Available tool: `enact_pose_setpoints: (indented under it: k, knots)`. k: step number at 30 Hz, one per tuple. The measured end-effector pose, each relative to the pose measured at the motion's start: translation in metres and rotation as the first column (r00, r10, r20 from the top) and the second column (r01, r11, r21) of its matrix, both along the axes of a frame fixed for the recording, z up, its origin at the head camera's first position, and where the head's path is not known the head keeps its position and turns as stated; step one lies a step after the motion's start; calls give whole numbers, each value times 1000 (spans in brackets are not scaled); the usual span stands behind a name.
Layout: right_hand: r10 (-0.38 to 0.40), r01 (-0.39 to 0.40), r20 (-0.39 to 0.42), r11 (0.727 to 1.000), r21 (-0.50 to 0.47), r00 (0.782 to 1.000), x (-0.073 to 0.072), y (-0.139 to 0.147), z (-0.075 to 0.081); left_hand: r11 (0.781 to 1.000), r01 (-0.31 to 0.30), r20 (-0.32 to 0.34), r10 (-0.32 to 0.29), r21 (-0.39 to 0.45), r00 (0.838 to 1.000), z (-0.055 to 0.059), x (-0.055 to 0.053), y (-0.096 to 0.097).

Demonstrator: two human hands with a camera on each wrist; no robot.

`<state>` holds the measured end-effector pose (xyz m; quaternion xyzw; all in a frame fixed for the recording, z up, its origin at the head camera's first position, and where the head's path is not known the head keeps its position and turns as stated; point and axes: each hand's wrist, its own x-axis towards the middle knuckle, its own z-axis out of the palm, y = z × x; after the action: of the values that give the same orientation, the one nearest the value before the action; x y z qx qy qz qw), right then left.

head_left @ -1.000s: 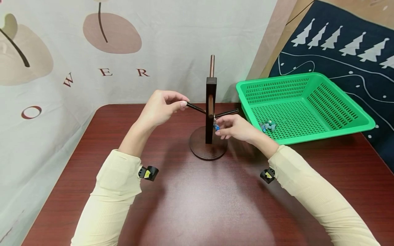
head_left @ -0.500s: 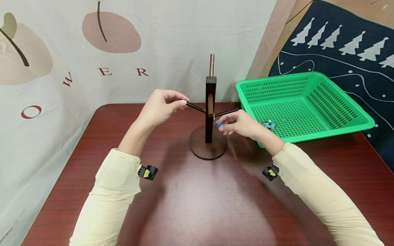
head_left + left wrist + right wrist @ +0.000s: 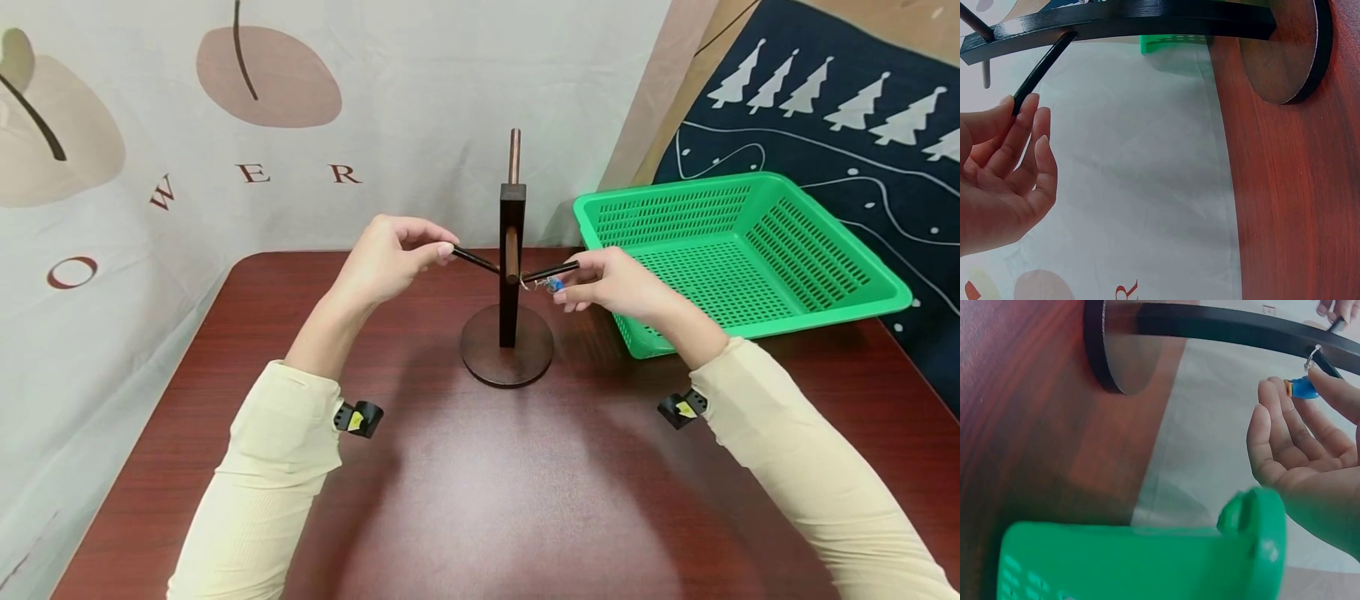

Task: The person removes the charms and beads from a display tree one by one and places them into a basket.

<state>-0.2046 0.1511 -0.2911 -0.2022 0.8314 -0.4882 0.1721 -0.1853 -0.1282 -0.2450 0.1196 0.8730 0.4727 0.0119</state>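
A dark wooden stand [image 3: 508, 321] with a round base and several pegs stands upright on the table. My left hand [image 3: 388, 260] pinches the tip of its left peg [image 3: 1040, 74] between thumb and finger. On the right, my right hand [image 3: 618, 285] pinches a small blue keychain [image 3: 1303, 388] with a yellow-orange end. The keychain's metal ring [image 3: 524, 283] is around the right peg [image 3: 553, 272], near the post. From ring to charm, the chain stretches sideways along that peg. Part of the charm is hidden by my fingers.
A green plastic basket [image 3: 757, 329] stands behind and to the right of my right hand, partly covered by that forearm. The reddish-brown table [image 3: 480, 492] extends toward me. A printed cloth [image 3: 420, 100] hangs behind the stand.
My right hand has moved right and slightly up, drawing the keychain's charm away from the post. The ring has stayed around the peg. My left hand keeps its pinch on the left peg.
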Motion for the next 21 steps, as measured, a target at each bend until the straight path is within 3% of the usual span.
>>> enact_pose_setpoints:
  k: [10, 21]
  knots:
    - [0, 1, -25, 1000, 15, 1000, 1, 17, 16, 1000, -1, 13, 1, 6, 1000, 1, 0, 0]
    - [7, 0, -53, 991, 135, 999, 4, 28, 33, 1000, -2, 15, 2, 8, 1000, -1, -2, -1]
